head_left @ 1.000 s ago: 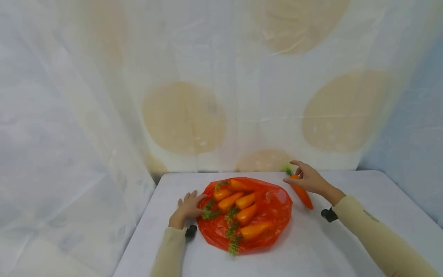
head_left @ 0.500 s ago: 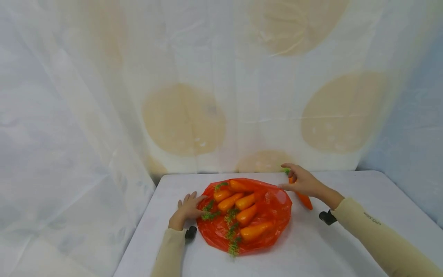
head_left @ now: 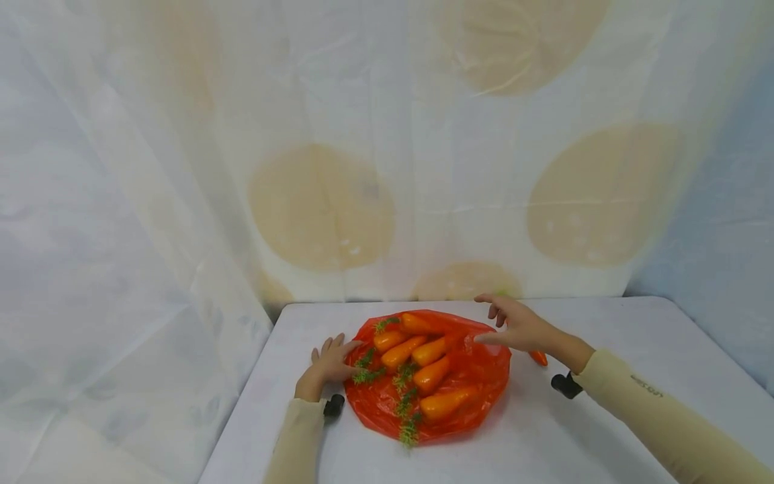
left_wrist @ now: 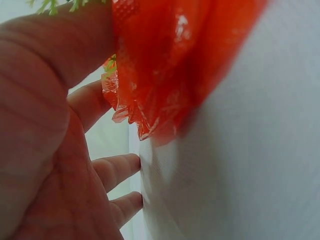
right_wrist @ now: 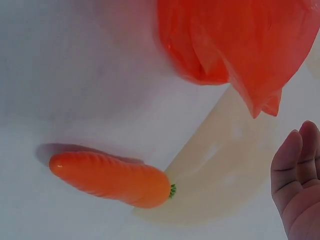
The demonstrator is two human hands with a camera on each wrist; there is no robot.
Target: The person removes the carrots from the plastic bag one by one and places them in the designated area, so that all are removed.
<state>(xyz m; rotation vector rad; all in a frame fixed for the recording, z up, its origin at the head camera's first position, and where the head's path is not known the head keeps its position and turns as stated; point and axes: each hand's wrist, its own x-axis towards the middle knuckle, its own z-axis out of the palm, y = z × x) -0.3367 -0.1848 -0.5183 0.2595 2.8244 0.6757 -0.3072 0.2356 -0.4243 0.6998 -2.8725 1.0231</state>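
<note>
Several orange carrots (head_left: 444, 403) with green tops lie on a spread red plastic bag (head_left: 393, 407). My left hand (head_left: 328, 363) touches the bag's left edge with thumb and index finger, its fingers spread; in the left wrist view the red plastic (left_wrist: 165, 65) lies against them, and two other fingertips meet the white surface. My right hand (head_left: 523, 328), fingers apart and holding nothing, is at the bag's upper right edge; contact there cannot be told. A single carrot (right_wrist: 112, 177) lies right of the bag, mostly hidden behind my right hand in the head view.
The bag and carrots are on a white table (head_left: 580, 417). Behind it hangs a pale curtain (head_left: 447, 134) with large tan circles. Dark devices are strapped at both wrists.
My right hand has let go of the single carrot and moved left to the bag's upper right edge. The carrot stays on the table. My left hand has not visibly moved.
</note>
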